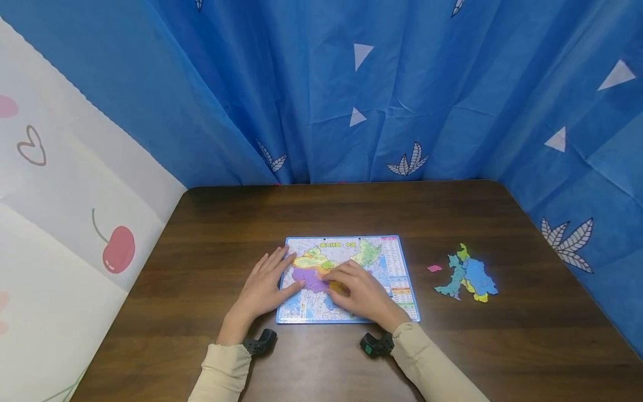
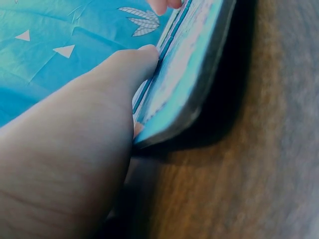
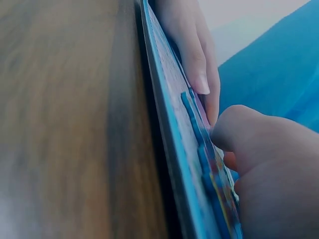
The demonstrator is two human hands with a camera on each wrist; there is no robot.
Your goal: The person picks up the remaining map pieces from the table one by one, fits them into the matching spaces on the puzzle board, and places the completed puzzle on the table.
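The left hand [image 1: 263, 287] lies spread across the left side of the blue-edged rectangular map puzzle board [image 1: 312, 317], which rests on the dark brown wooden bench [image 1: 226, 218]. The right hand [image 1: 360, 291] bends its fingers over the board's middle; whether it pinches a piece cannot be told. A small flat pink puzzle piece [image 1: 434, 268] lies to the board's right.

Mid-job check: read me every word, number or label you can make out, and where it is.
"磁力拼图 中国", slightly blurred: yellow title atop the map board.
Table columns on the board's right: too small.
Map labels: too small.
Loose pieces: nothing readable.
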